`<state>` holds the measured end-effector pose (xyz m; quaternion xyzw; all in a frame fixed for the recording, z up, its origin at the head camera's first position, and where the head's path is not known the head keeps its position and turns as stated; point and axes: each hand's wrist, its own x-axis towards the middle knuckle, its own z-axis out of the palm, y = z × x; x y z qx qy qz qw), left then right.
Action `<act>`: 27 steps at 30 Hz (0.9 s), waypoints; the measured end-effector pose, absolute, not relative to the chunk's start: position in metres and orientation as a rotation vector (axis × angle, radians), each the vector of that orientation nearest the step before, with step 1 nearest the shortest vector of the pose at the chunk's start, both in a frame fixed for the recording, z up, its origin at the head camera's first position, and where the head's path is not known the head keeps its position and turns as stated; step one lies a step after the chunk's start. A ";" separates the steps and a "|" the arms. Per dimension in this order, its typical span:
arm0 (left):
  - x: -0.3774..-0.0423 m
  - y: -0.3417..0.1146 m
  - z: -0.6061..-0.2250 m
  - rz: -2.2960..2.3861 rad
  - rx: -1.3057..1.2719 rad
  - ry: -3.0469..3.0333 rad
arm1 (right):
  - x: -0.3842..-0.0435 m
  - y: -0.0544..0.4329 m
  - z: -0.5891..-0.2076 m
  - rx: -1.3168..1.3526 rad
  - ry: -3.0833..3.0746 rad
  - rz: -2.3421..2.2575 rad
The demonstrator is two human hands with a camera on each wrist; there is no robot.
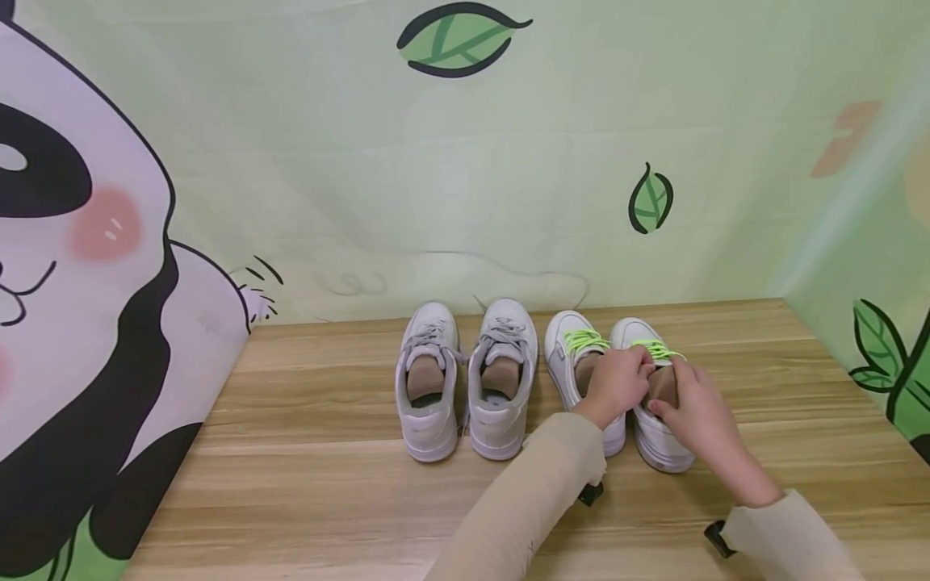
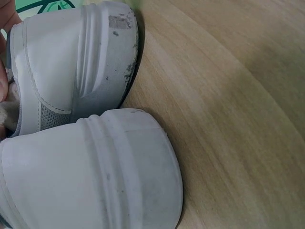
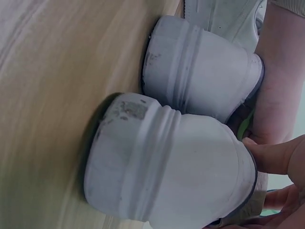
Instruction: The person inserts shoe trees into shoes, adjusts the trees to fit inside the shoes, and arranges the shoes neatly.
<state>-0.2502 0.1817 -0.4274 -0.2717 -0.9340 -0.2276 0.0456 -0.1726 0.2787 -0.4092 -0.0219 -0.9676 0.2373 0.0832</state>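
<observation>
At the right, a white sneaker point(image 1: 663, 452) with bright green laces point(image 1: 657, 349) stands with its heel toward me. A brown insert point(image 1: 662, 387) shows in its opening. My left hand point(image 1: 617, 386) reaches over from the left, its curled fingers pinching at the insert's upper edge. From the right, my right hand point(image 1: 701, 407) holds the insert between thumb and fingers, the thumb point(image 3: 267, 155) right at the shoe's collar. The matching green-laced sneaker point(image 1: 563, 355) stands just left, partly behind my left hand, with a similar brown piece inside.
Two white sneakers with grey laces, one at left point(image 1: 427, 436) and one beside it point(image 1: 497, 432), stand to the left, brown pieces inside. All are on a wood-grain surface point(image 1: 305, 484). A light green printed backdrop point(image 1: 327, 161) rises directly behind the toes.
</observation>
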 end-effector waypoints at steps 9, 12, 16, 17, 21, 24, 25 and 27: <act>-0.252 0.182 -0.428 -0.715 -0.820 -2.846 | -0.173 0.274 -0.415 -0.003 -2.800 0.675; -0.252 0.182 -0.429 -0.730 -0.825 -2.841 | -0.174 0.274 -0.417 0.008 -2.793 0.667; -0.252 0.182 -0.428 -0.732 -0.819 -2.836 | -0.176 0.274 -0.418 0.002 -2.788 0.671; -0.252 0.182 -0.428 -0.733 -0.815 -2.834 | -0.176 0.274 -0.418 0.000 -2.785 0.675; -0.253 0.181 -0.429 -0.740 -0.812 -2.818 | -0.176 0.277 -0.421 0.022 -2.736 0.720; -0.253 0.181 -0.431 -0.738 -0.816 -2.807 | -0.175 0.281 -0.425 0.059 -2.704 0.753; -0.253 0.181 -0.431 -0.737 -0.815 -2.804 | -0.175 0.283 -0.425 0.070 -2.701 0.764; -0.252 0.181 -0.432 -0.739 -0.819 -2.800 | -0.175 0.286 -0.426 0.085 -2.715 0.790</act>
